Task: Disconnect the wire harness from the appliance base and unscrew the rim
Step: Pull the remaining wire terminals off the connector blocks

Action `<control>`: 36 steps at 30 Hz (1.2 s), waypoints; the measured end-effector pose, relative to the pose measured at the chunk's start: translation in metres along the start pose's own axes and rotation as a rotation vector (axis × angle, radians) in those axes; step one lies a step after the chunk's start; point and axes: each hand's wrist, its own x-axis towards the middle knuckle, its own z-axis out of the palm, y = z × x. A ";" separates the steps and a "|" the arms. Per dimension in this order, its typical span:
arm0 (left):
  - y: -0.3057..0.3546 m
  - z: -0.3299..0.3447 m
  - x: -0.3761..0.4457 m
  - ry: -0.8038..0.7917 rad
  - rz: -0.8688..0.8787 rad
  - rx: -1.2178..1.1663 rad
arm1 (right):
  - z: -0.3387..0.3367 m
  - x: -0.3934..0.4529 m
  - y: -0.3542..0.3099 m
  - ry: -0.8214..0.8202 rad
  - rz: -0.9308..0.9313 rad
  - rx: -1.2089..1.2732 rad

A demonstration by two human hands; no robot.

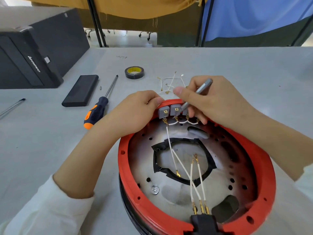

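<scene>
- Left hand (135,111) curls over the far edge of the round red plastic rim (126,168) on the appliance base, steadying it.
- Right hand (208,99) pinches a slim grey metal screwdriver (196,95), tip at the middle grey terminal block (175,109).
- White wire harness (179,164) lies inside the base, attached at the blocks.
- Advice: seat the tip squarely, press along the shaft, keep the rim braced; slipping risks the brass terminals.
</scene>
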 end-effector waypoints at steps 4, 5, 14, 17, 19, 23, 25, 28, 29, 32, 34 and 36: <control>-0.002 0.000 -0.003 0.030 0.015 0.057 | 0.004 -0.001 0.002 0.065 -0.015 -0.042; -0.002 0.001 -0.004 0.038 0.027 0.068 | 0.006 0.000 0.001 0.070 -0.046 -0.104; 0.002 0.001 -0.008 -0.037 0.077 -0.038 | 0.022 0.010 -0.006 -0.068 -0.268 -0.443; 0.001 0.002 -0.007 -0.037 0.060 -0.042 | 0.023 0.008 -0.003 -0.032 -0.310 -0.485; 0.001 0.002 -0.006 -0.037 0.057 -0.048 | 0.023 0.006 -0.003 -0.024 -0.330 -0.539; 0.000 0.002 -0.006 -0.023 0.047 -0.051 | 0.026 0.007 -0.004 -0.044 -0.369 -0.662; 0.000 0.003 -0.006 -0.019 0.041 -0.066 | 0.027 0.007 -0.006 -0.042 -0.373 -0.706; -0.001 0.003 -0.006 -0.012 0.035 -0.079 | 0.029 0.010 -0.008 -0.059 -0.365 -0.750; -0.001 0.003 -0.006 -0.007 0.034 -0.078 | 0.030 0.010 -0.010 -0.072 -0.357 -0.759; -0.002 0.003 -0.004 -0.005 0.036 -0.094 | 0.030 0.016 -0.013 -0.100 -0.319 -0.738; -0.003 0.003 -0.004 -0.008 0.030 -0.128 | 0.029 0.019 -0.014 -0.111 -0.292 -0.734; -0.004 0.003 -0.003 -0.011 0.024 -0.138 | 0.029 0.021 -0.013 -0.120 -0.278 -0.746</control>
